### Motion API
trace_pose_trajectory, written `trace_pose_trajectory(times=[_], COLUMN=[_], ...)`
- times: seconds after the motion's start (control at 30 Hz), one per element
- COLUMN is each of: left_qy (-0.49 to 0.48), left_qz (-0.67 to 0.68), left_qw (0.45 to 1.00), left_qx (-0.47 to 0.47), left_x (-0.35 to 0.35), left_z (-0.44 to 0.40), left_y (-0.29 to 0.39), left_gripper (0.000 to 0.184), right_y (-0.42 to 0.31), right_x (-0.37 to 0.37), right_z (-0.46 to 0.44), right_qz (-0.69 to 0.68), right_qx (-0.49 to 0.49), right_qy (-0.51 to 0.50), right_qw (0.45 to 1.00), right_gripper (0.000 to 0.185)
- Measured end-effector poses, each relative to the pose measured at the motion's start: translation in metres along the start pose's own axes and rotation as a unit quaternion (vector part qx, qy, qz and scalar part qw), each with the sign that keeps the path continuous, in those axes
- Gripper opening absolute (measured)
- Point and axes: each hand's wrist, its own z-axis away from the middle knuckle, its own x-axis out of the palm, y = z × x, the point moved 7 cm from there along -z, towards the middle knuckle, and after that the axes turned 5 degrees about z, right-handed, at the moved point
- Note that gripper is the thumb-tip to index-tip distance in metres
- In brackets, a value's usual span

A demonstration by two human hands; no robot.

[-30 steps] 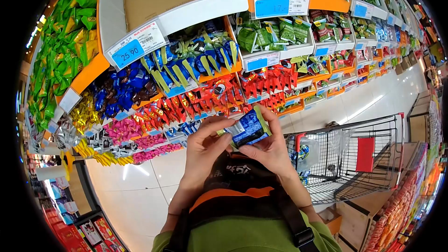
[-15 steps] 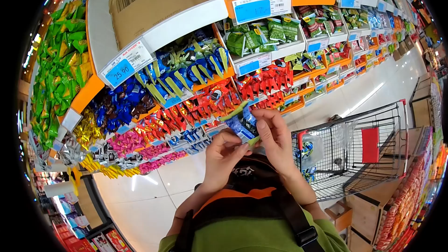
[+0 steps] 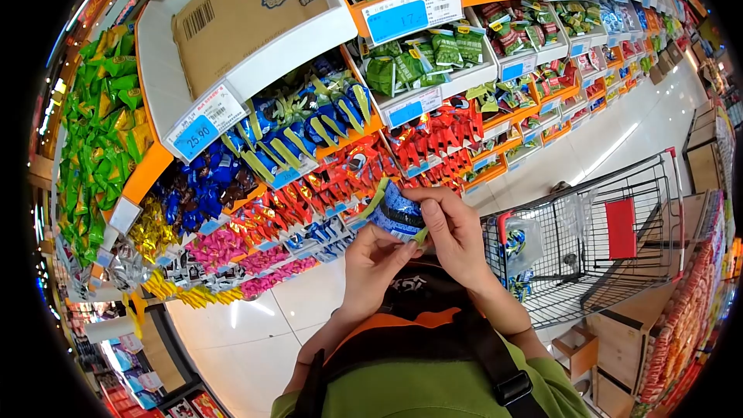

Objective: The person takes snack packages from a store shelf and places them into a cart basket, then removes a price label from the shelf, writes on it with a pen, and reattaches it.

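A small blue snack packet (image 3: 398, 213) with green-yellow ends is held up in front of my chest. My left hand (image 3: 375, 259) pinches its lower edge between thumb and fingers. At its right side, my right hand (image 3: 451, 240) grips it with thumb and forefinger. The packet looks whole, its ends crimped. Beyond it, a shelf bin holds similar blue packets with green-yellow ends (image 3: 309, 128). Red-wrapped sweets (image 3: 333, 178) fill the bins just below those.
A wire shopping cart (image 3: 576, 240) stands to my right, with bagged blue-green packets (image 3: 520, 251) inside. A cardboard box (image 3: 240, 19) lies in the top white tray. Green packets (image 3: 101, 131) are heaped at far left. Wooden crates (image 3: 627, 340) stand at lower right.
The packet has turned between my fingers, so more of its blue face shows. Shelves have shifted slightly left in view as my head moved. Both hands keep hold of the packet.
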Motion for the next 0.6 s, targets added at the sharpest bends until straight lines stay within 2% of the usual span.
trace_pose_trajectory(times=[0.07,0.13,0.17,0.2,0.27,0.33,0.4,0.47,0.53,0.6], left_qy=[-0.011,-0.037,-0.079,-0.114,-0.142,-0.058,0.022,0.112,0.204,0.26], left_qz=[-0.015,-0.207,-0.391,-0.493,-0.507,-0.529,-0.59,-0.655,-0.647,-0.685], left_qw=[1.0,0.977,0.912,0.847,0.815,0.797,0.718,0.631,0.62,0.549], left_qx=[0.001,0.044,0.092,0.162,0.24,0.286,0.368,0.399,0.395,0.402], left_x=[-0.002,0.001,0.006,0.016,0.015,0.003,-0.006,-0.019,-0.051,-0.07], left_z=[0.0,-0.001,-0.003,-0.005,-0.016,-0.027,-0.034,-0.036,-0.045,-0.053], left_y=[-0.003,0.007,0.018,0.033,0.054,0.087,0.123,0.151,0.167,0.18], left_gripper=[0.017,0.024,0.031,0.034,0.038,0.037,0.035,0.035,0.038,0.048], right_y=[0.002,-0.003,-0.003,0.011,0.027,0.066,0.107,0.171,0.217,0.238], right_x=[0.0,-0.004,-0.006,-0.015,-0.04,-0.082,-0.132,-0.192,-0.236,-0.266], right_z=[0.002,0.003,0.004,0.007,0.018,0.035,0.062,0.108,0.159,0.214], right_qz=[-0.02,0.002,0.012,0.016,0.005,0.053,0.149,0.208,0.19,0.436], right_qx=[0.023,-0.041,-0.074,-0.07,-0.01,0.041,0.065,0.102,0.127,0.165], right_qy=[-0.011,0.01,0.021,0.023,0.081,0.158,0.241,0.294,0.371,0.405], right_qw=[0.999,0.999,0.997,0.997,0.997,0.985,0.957,0.927,0.9,0.787], right_gripper=[0.022,0.027,0.03,0.038,0.034,0.03,0.028,0.026,0.027,0.027])
